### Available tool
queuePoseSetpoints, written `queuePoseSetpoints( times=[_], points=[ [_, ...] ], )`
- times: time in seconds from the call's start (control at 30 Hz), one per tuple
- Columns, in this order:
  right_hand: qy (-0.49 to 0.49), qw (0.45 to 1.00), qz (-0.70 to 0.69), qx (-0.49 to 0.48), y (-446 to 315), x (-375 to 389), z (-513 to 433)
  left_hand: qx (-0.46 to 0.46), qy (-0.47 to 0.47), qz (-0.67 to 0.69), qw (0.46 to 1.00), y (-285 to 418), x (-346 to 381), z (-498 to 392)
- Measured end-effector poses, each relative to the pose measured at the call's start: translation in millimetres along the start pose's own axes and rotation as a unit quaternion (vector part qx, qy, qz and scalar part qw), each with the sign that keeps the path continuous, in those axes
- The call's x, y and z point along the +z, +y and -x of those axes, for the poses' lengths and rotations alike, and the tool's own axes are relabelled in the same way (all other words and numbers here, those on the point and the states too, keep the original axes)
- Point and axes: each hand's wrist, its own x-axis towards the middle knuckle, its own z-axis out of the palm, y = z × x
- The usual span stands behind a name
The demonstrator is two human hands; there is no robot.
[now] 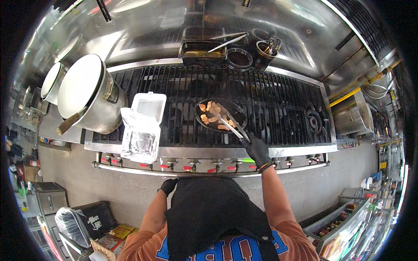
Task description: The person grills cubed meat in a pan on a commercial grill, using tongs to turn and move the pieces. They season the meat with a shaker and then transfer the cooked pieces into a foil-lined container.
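Note:
My right hand (pixel 258 150), in a black glove, is closed around metal tongs (pixel 233 125). The tips of the tongs reach in among browned pieces of meat (pixel 213 118) in a dark round pan (pixel 240 107) on the range grate. My left hand (pixel 168 186), also gloved in black, hangs low near the front rail beside the black apron; its fingers are partly hidden, and I cannot tell if it holds anything. Left of the pan, a white foam container (pixel 150 103) lined with foil (pixel 140 140) lies with its lid up at the range's front edge.
Large metal pots (pixel 109 107) stand at the left. Along the back are a rectangular pan of yellowish liquid (pixel 202 50), a dark round bowl (pixel 240 59) and a container of utensils (pixel 266 55). Red-handled valves (pixel 214 169) and a metal rail (pixel 130 171) line the front.

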Motion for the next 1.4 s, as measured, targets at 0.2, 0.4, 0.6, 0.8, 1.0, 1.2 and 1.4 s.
queuePoseSetpoints(
  times=[0.2,0.4,0.6,0.8,1.0,1.2,1.4],
  points=[
    [-0.012,0.995,0.095,0.03,31,-41,13,-0.026,-0.005,0.059,0.998,-14,18,5],
    [0.005,0.999,0.043,0.033,63,-78,43,-0.007,0.001,0.069,0.998,-29,32,10],
    [0.042,0.996,0.079,0.015,62,-31,49,0.009,0.008,0.097,0.995,-27,39,-3],
    [0.057,0.996,0.001,0.062,47,-12,31,0.02,0.069,-0.015,0.997,-24,40,-28],
    [-0.015,0.998,0.045,0.036,23,-6,32,0.039,0.014,-0.054,0.998,-19,31,-26],
    [0.028,0.996,0.075,0.028,24,-43,41,0.042,0.032,0.16,0.986,-37,54,-18],
    [0.041,0.997,0.053,-0.037,-20,0,9,0.01,-0.04,0.001,0.999,-27,36,0]
  ],
)
